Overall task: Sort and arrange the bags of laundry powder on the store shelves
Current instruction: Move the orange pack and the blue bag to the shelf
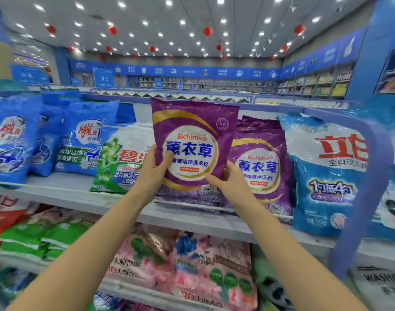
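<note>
A purple lavender laundry powder bag [193, 133] is held upright in front of the upper shelf [64, 191]. My left hand [155, 170] grips its lower left edge, thumb on the front. My right hand [228, 184] grips its lower right corner. Behind and to the right stand more purple bags [262, 167] of the same kind. Left of them a green and white bag [122, 160] leans on the shelf, and blue bags [86, 140] stand further left. A large blue and white bag [329, 176] stands at the right.
On the lower shelf lie pink floral bags [192, 263], green bags [43, 236] and a red bag [3, 214] at the left. A blue curved shelf frame [376, 176] rises at the right. Distant store shelves line the back wall.
</note>
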